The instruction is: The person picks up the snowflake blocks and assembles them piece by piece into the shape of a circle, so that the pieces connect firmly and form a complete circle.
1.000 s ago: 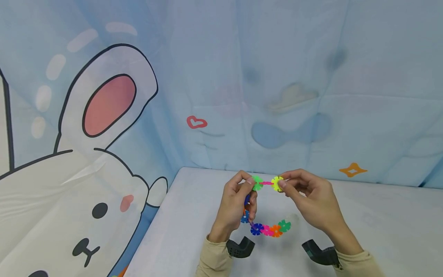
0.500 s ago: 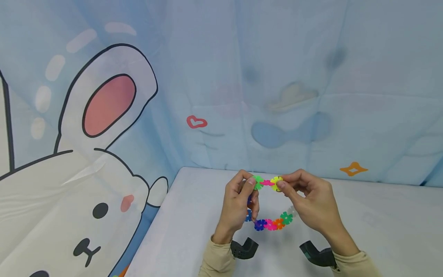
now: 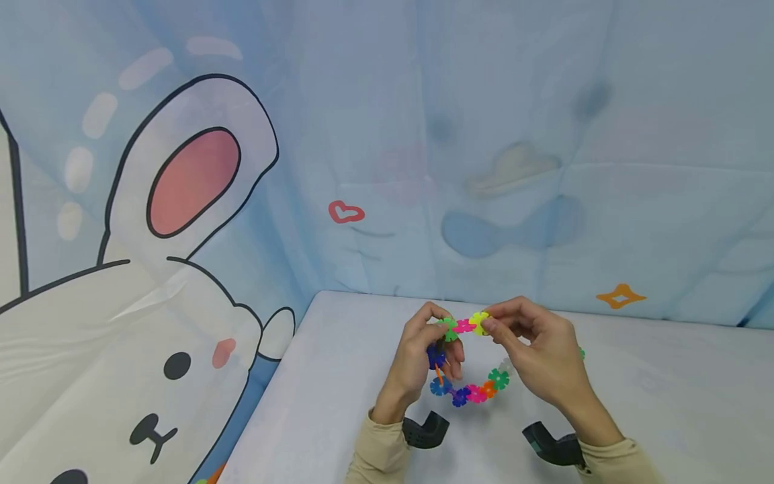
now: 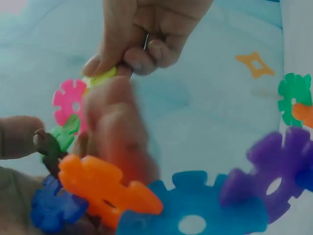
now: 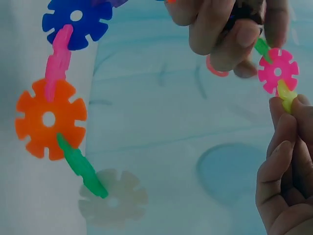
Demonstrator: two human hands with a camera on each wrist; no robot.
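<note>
A chain of notched plastic snowflake discs hangs between both hands above the table. My right hand [image 3: 544, 349] pinches the yellow disc [image 3: 479, 323] at one end between thumb and fingertips. Beside it are a pink disc [image 5: 278, 72] and a light green disc [image 3: 448, 329], slotted together. My left hand [image 3: 417, 353] holds the chain near the light green disc; a dark disc [image 5: 243, 17] shows between its fingers in the right wrist view. Below, orange [image 4: 105, 186], blue [image 4: 190, 210] and purple [image 4: 271, 171] discs loop round toward a translucent whitish disc [image 5: 113, 198].
Under the hands lies a white-covered table [image 3: 338, 376]. A blue printed cloth [image 3: 387, 134] with a rabbit figure hangs behind and to the left. Black mounts [image 3: 426, 430] sit at both wrists. A small green piece [image 3: 582, 353] peeks out beyond the right hand.
The left hand has shifted slightly right. The pink disc, seen edge-on before, now shows more of its face. The hanging loop has swung, and a green piece appears beyond the right hand.
</note>
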